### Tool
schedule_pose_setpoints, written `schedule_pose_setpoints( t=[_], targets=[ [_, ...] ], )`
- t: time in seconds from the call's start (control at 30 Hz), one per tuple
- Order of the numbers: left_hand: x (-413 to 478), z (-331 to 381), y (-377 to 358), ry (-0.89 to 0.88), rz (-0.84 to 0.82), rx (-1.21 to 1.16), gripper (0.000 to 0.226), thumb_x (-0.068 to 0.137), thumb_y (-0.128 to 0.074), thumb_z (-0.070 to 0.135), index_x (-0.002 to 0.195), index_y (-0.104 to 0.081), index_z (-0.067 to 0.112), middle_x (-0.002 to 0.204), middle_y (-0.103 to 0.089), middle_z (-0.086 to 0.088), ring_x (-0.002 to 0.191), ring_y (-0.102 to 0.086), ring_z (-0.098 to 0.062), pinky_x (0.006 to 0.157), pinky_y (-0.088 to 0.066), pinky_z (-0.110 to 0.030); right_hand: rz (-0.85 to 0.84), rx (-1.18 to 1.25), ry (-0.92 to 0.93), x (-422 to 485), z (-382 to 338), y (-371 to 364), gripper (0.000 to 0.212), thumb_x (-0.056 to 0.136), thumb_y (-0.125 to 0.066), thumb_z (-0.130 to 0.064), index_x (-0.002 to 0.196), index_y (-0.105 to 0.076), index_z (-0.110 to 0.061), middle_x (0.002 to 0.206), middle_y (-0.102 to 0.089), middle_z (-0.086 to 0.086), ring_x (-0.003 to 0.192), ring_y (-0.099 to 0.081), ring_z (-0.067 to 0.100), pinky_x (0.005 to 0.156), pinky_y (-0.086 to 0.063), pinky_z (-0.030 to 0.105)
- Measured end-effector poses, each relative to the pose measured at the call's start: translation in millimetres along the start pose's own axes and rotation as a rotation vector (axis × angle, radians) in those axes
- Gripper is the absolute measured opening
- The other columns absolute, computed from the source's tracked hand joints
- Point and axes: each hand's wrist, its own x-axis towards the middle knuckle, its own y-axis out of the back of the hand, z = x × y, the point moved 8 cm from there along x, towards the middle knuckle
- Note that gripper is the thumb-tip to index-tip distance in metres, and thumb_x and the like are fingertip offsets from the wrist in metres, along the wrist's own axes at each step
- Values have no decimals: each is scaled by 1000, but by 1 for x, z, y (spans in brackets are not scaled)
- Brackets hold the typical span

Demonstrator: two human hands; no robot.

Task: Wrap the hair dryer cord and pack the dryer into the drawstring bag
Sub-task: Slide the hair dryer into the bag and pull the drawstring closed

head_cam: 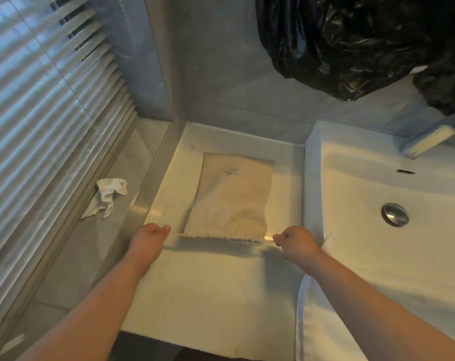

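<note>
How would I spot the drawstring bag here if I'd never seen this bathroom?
Find the white sink; left of it is a pale counter. The drawstring bag lies flat there, beige cloth with a small printed mark, its gathered mouth stretched between both hands, unlike the crumpled white cloth on the ledge.

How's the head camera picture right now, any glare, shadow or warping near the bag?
Head view: warm dim light; a bright glare patch on the counter left of the bag; the right hand casts a dark shadow beside the bag's mouth; the blinds bow from wide-angle distortion; the left hand looks soft.
</note>
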Motion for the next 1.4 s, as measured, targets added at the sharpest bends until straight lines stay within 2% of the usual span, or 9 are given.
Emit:
schedule_pose_setpoints(
  t=[0.17, 0.3, 0.37, 0.43, 0.6, 0.73, 0.9, 1.3, 1.4],
  targets=[
    [0, -20, 6, 44, 155, 161, 29, 96, -62, 20, 74, -59, 0, 89, -67, -30, 88, -64, -41, 68, -40, -32, 39, -449, 90, 0, -10, -14, 26, 96, -47, -26, 105, -62, -6, 111, -67, 13, 105, -62, 31, 79, -45, 30],
    [-17, 7, -1, -266, 232, 598, 20, 87, -61, 22, 91, -77, 10, 100, -69, -16, 95, -62, -42, 82, -49, -41, -2, -777, 203, -4, -23, -23, 27, 87, -51, -28, 108, -63, -15, 114, -59, 9, 107, -53, 29, 89, -41, 34],
    [-21, 22, -19, -445, 141, 498, 28, 90, -54, 16, 105, -74, 6, 109, -68, -17, 100, -63, -41, 89, -47, -41, 34, -675, 275, -9, -34, -23, 27, 86, -51, -34, 96, -65, -14, 102, -60, 9, 96, -53, 30, 78, -41, 33],
    [-24, 28, -42, -365, -81, 311, 27, 97, -51, 9, 117, -67, 3, 116, -66, -15, 106, -62, -31, 92, -44, -32, -67, -315, 207, -13, -33, -34, 23, 86, -50, -28, 74, -60, -11, 78, -59, 11, 74, -51, 29, 57, -36, 29],
    [-15, 11, -61, -128, -206, 214, 31, 99, -48, 16, 68, -50, 15, 65, -50, -4, 69, -49, -22, 62, -39, -35, -317, 358, -169, -21, -15, -68, 19, 89, -46, -16, 78, -57, -5, 70, -60, 15, 47, -40, 19, 42, -27, 19],
    [-16, 20, -51, -189, -170, 226, 33, 95, -59, 17, 63, -50, 17, 62, -47, 1, 60, -43, -14, 57, -33, -29, -262, 344, -108, -20, -14, -55, 21, 91, -52, -22, 77, -57, -7, 69, -53, 11, 42, -35, 15, 40, -25, 19],
    [-16, 26, -41, -138, -95, -39, 11, 94, -65, 19, 86, -64, 10, 78, -61, -2, 66, -50, -10, 57, -38, -26, -201, 461, -104, -10, -10, -39, 27, 91, -58, -21, 67, -49, -15, 54, -35, 0, 43, -25, 14, 43, -20, 21],
    [-2, 8, -12, -114, 78, 133, 13, 93, -65, 11, 80, -61, 8, 75, -60, -6, 77, -55, -26, 56, -35, -28, 91, 236, -112, 7, 20, -18, 23, 87, -57, -15, 64, -56, -16, 67, -57, 2, 68, -54, 25, 62, -43, 27],
    [-4, 8, -17, -130, 41, 211, 14, 92, -64, 13, 78, -62, 11, 76, -59, -5, 76, -57, -27, 57, -36, -28, -18, 27, -69, 6, 14, -26, 16, 88, -55, -14, 74, -62, -12, 79, -62, 8, 80, -62, 29, 72, -50, 30]
  ],
)
